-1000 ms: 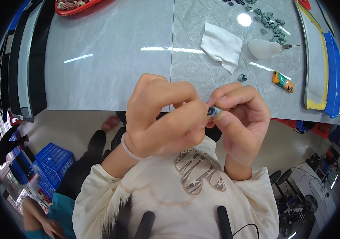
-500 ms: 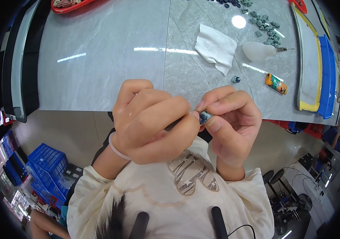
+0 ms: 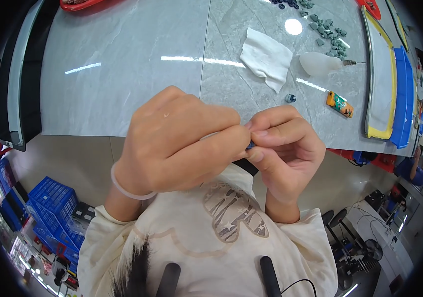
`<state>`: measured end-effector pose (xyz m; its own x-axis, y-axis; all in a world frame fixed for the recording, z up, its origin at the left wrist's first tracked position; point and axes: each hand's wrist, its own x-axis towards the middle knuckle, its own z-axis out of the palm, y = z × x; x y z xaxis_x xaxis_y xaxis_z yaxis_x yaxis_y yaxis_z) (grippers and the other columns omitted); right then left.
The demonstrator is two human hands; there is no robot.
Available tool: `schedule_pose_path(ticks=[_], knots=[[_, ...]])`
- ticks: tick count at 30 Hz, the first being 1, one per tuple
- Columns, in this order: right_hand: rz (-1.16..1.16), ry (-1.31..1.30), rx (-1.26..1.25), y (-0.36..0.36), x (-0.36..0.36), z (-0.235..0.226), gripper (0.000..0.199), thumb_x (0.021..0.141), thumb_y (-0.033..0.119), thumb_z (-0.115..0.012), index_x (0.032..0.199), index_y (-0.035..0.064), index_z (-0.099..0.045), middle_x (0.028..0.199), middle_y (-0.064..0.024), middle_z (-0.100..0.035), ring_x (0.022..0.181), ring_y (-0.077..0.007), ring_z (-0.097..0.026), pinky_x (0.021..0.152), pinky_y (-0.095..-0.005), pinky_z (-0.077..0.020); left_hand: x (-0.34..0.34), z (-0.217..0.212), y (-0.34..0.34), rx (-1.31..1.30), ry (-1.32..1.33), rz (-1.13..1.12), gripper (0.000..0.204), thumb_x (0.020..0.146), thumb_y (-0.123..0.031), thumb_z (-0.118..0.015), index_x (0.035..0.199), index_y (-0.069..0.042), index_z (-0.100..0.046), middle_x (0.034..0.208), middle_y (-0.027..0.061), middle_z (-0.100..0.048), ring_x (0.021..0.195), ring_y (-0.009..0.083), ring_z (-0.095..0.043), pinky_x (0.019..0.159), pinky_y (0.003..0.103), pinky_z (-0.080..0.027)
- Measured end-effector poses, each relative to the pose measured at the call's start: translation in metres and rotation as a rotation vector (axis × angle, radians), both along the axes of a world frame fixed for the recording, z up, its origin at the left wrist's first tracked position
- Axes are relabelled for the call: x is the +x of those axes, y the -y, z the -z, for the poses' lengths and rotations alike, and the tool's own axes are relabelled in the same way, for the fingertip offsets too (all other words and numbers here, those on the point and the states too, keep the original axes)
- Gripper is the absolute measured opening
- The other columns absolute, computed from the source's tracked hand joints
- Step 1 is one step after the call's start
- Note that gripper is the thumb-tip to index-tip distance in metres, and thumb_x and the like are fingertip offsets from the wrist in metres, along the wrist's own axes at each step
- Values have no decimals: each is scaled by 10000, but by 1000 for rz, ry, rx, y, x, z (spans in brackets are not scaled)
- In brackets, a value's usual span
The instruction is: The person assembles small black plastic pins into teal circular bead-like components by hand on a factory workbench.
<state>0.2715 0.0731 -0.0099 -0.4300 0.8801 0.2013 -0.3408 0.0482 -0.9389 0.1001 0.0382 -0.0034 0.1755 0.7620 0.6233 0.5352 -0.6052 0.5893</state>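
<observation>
Moved: both hands sit lower and nearer the chest than a moment ago.
Left hand (image 3: 182, 146): fingers closed over small blue part (image 3: 249, 146), at its left.
Right hand (image 3: 286, 148): fingers pinch it from the right.
Axis: hidden, cannot tell.
Desk (image 3: 122, 74): beyond fingers.

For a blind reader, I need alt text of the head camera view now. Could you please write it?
Both hands meet close to the chest: the left hand and right hand pinch a small blue part between their fingertips, above the edge of a grey table. On the table lie a white cloth, a small blue piece and an orange tube.
</observation>
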Motion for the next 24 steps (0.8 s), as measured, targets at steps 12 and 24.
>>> schedule_pose_path(ticks=[12,24], knots=[[14,108,186,-6,1,-2,181,704,2,-702,807,-6,-554,854,-175,-575,743,-197,-588,638,-265,-494,12,-6,14,-605,662,64,31,797,-26,-549,825,-27,-536,746,22,-516,559,47,-426,489,186,-338],[56,-114,-87,1,-5,5,195,686,-135,-640,852,-48,-588,922,-192,-585,759,-177,-602,663,-263,-505,28,13,6,122,61,-287,189,679,-40,-634,859,-60,-580,817,18,-572,585,121,-473,528,235,-359]])
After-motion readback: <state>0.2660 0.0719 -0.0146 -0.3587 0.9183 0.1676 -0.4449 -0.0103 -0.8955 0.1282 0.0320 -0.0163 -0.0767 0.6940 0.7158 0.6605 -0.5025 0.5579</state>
